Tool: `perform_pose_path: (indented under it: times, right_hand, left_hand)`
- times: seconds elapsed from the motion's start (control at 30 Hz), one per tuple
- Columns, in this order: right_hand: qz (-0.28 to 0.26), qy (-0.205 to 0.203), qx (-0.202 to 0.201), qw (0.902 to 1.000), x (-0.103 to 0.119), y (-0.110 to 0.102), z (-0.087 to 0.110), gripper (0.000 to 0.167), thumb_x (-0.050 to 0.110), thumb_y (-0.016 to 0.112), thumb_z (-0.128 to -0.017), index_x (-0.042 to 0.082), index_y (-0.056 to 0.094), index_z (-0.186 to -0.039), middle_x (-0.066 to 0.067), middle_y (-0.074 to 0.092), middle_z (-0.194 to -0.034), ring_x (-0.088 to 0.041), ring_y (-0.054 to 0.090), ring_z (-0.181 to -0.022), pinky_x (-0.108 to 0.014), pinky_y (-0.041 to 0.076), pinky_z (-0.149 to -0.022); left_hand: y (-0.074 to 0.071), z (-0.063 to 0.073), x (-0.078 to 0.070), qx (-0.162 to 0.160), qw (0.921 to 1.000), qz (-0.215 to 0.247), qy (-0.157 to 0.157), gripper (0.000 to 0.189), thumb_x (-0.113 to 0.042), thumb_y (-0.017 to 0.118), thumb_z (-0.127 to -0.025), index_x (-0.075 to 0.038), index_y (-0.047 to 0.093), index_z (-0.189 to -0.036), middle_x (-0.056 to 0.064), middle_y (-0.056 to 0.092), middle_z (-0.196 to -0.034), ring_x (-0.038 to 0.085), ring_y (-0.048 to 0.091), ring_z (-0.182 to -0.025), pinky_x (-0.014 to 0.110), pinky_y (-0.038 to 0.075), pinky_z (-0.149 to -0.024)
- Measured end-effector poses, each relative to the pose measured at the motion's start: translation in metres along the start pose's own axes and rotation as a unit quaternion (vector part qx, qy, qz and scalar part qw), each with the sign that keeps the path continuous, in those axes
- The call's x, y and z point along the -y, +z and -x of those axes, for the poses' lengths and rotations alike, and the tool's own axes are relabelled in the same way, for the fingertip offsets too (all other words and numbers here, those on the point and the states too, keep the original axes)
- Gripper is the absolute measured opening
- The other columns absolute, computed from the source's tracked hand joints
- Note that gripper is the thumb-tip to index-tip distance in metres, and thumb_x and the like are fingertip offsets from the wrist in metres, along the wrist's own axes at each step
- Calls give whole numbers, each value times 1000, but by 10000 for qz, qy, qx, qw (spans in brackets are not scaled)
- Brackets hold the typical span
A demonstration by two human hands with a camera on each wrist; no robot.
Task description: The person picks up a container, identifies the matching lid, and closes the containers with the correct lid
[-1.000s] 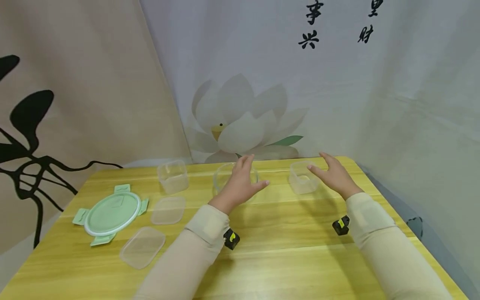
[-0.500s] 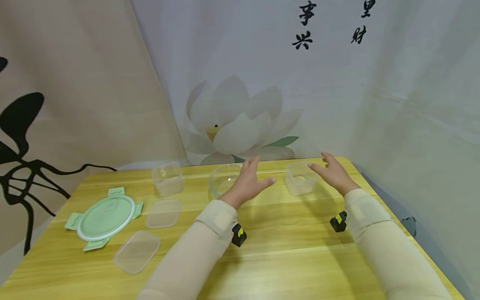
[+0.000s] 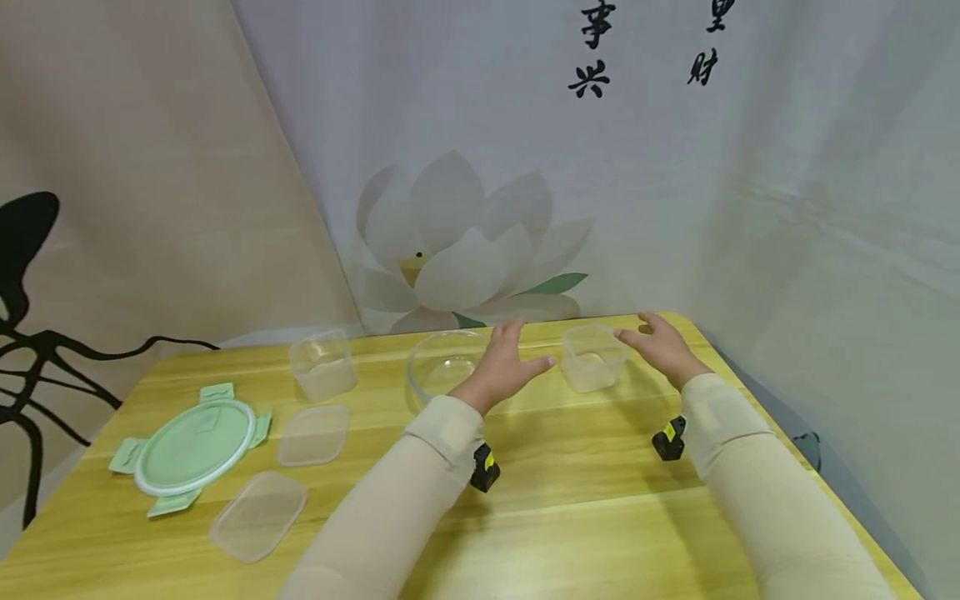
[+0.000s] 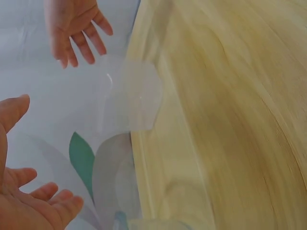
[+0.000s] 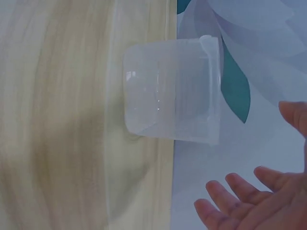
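In the head view, the left hand (image 3: 501,368) is partly hiding the round clear bowl (image 3: 435,375), while the right hand (image 3: 663,348) is hovering just beside the square clear container (image 3: 588,375). On both hands, fingers are standing apart from the thumb; bowl and container are resting near the far edge of the counter (image 3: 570,517).

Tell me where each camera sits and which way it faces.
Head: on the head, looks forward and down over table and curtain; left hand, right hand and sleeves show.
Left wrist: on that wrist, looks toward the right tub; both hands show.
Right wrist: on that wrist, looks toward the same tub; only the right hand shows.
Wrist views share the tub and printed leaf.
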State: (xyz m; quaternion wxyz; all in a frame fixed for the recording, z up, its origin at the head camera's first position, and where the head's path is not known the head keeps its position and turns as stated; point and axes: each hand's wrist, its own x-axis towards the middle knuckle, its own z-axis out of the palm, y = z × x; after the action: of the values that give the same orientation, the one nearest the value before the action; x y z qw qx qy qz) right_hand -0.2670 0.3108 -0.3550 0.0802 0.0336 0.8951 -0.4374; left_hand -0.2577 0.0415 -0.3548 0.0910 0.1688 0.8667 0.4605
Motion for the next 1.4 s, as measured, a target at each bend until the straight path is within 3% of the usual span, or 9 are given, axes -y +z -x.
perform_pose_path:
  times: [0.17, 0.3, 0.73, 0.97, 1.2, 1.4]
  right_hand:
    - [-227, 148, 84, 9996, -10, 0, -1, 81, 40, 46, -100, -2, 1, -153, -34, 14, -153, -49, 22, -138, -61, 26, -109]
    - [-529, 253, 137, 9982, -15, 1, -3, 75, 35, 44, -102, 0, 3, -154, -31, 14, -155, -47, 22, -139, -62, 26, -109]
    - [-1001, 551, 233, 9932, -21, 4, -9, 72, 40, 42, -102, 3, 9, -154, -22, 12, -159, -41, 25, -141, -57, 28, -110]
    - [-1181, 609, 298, 9907, -30, 5, -7, 63, 40, 36, -102, 2, 25, -151, -20, 15, -158, -42, 25, -140, -54, 33, -107]
    - [-1648, 664, 514, 9828, -33, 9, -10, 61, 33, 34, -103, 0, 19, -152, -25, 13, -157, -43, 20, -142, -56, 28, -111]
    - [-2140, 903, 642, 9705, -37, 12, -18, 66, 41, 33, -103, 5, 11, -155, -24, 12, -158, -42, 23, -141, -56, 27, -111]
  left_hand:
    - [10, -8, -1, 134, 9996, 230, -43, 80, -38, 62, -93, -11, 20, -154, 16, 12, -159, 35, 22, -143, 52, 29, -112]
    - [17, -14, 2, 64, 9982, 578, -118, 77, -37, 62, -94, -9, 22, -153, 17, 20, -156, 35, 27, -141, 52, 32, -110]
    - [32, -24, 12, -37, 9891, 1419, -394, 70, -32, 61, -95, -6, 27, -151, 19, 31, -152, 35, 32, -139, 51, 36, -107]
    - [46, -28, 9, 2, 9851, 1590, -652, 68, -33, 60, -96, -7, 28, -150, 18, 34, -150, 34, 36, -137, 50, 38, -106]
    - [56, -34, 12, -129, 9812, 1676, -942, 69, -36, 62, -95, -5, 33, -148, 19, 40, -146, 36, 41, -132, 49, 40, -104]
    - [61, -34, 14, -107, 9781, 1824, -996, 69, -38, 60, -96, -3, 32, -149, 20, 39, -147, 37, 39, -134, 49, 38, -106]
